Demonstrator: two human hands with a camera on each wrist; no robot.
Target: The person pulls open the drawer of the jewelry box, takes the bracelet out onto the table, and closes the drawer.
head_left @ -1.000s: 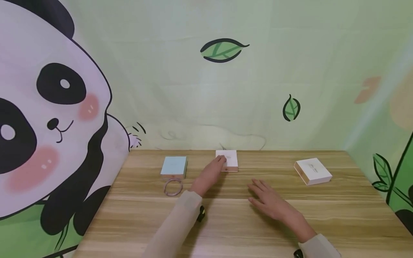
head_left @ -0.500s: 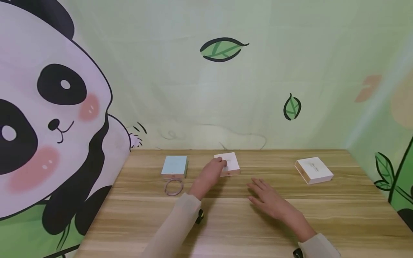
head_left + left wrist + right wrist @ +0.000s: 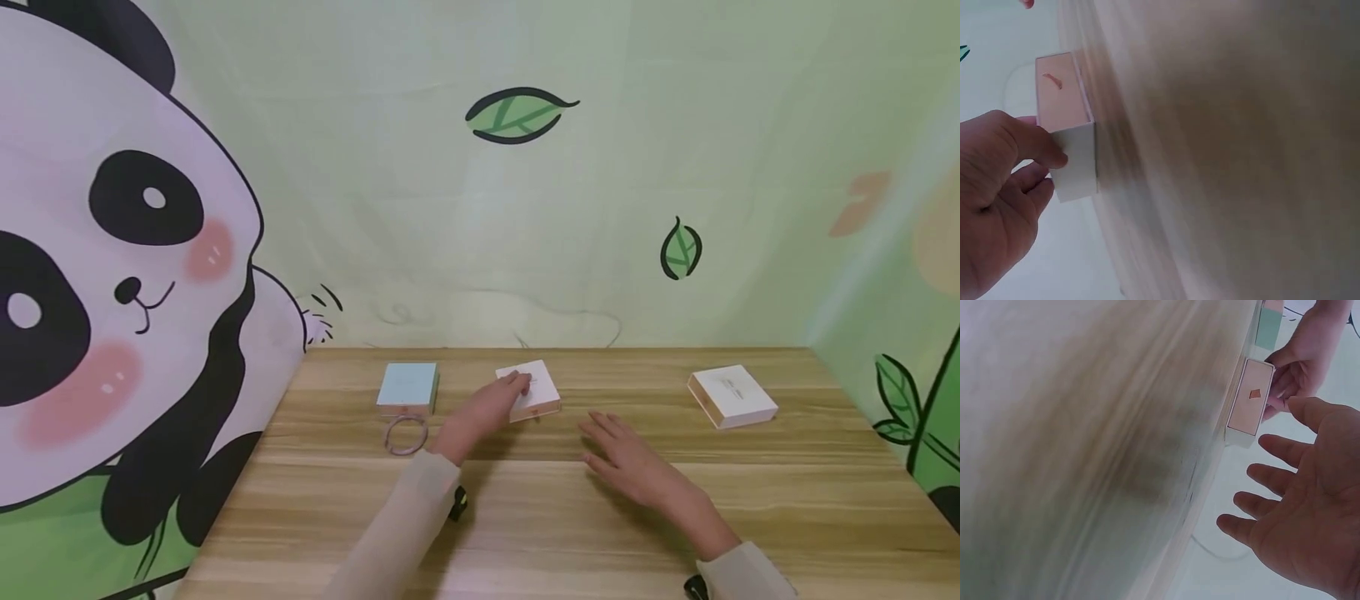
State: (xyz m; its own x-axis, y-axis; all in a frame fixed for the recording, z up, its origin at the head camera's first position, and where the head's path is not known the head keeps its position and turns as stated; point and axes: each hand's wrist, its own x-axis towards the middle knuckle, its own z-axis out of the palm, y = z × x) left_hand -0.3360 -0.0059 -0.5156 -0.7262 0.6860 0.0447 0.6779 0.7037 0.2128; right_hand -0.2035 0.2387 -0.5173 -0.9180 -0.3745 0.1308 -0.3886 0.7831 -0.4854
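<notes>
A small white box (image 3: pixel 543 390) with a pink front and a short pull tab lies near the back middle of the wooden table. My left hand (image 3: pixel 482 418) holds it from its left side. In the left wrist view the thumb (image 3: pixel 1052 153) presses on the box's white side, with the other fingers bent by its top. My right hand (image 3: pixel 637 473) hovers over the table to the right and in front of the box, fingers spread, holding nothing. The right wrist view shows the same white box's pink front (image 3: pixel 1251 397) beyond the right fingertips.
To the left lies a light blue box (image 3: pixel 408 384) with a pink front. A thin greyish-purple ring (image 3: pixel 387 440) touches its front in this view. Another white box (image 3: pixel 733 396) sits turned at the right. A printed cloth wall (image 3: pixel 420 217) stands behind the table's back edge.
My left hand has drawn the white box from the back edge toward me, and the box has turned slightly counterclockwise. My right hand has barely moved.
</notes>
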